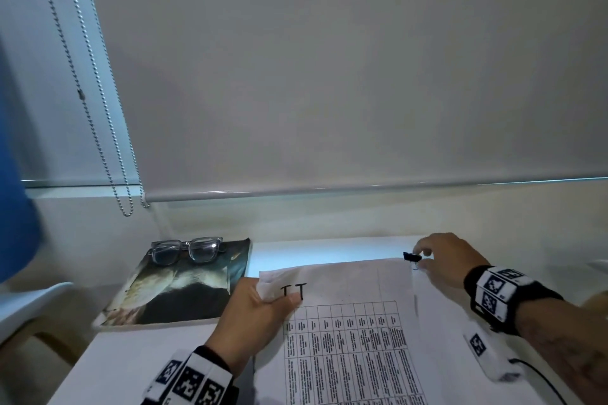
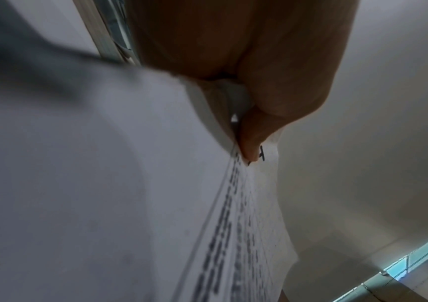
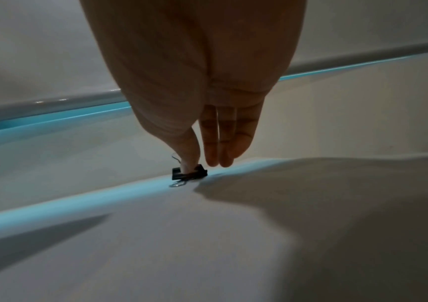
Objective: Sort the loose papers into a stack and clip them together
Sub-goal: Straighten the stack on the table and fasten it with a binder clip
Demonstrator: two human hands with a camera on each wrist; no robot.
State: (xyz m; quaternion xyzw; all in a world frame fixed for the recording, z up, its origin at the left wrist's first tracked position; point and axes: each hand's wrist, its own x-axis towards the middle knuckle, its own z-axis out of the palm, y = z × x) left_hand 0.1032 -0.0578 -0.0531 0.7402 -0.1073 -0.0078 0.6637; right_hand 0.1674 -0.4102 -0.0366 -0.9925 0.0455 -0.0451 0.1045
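Several papers [image 1: 352,332] lie stacked on the counter [image 1: 131,358], their near edge cut off. The far-left corner is pinched by the left hand [image 1: 253,319]. A black binder clip [image 1: 411,256] at the far-right corner is gripped by the right hand [image 1: 444,260]; fingertips are partly hidden.

— Anything legible?
— Two large black strokes, reading like "TT", near the top left of the top sheet of the papers [image 1: 355,322], just beside the thumb of the left hand [image 1: 255,319].
— And the printed table below?
— Rows of small print in a grid, too blurred to read.
— On the wristbands [image 1: 496,289]?
— Black-and-white square marker patterns only, no letters made out.
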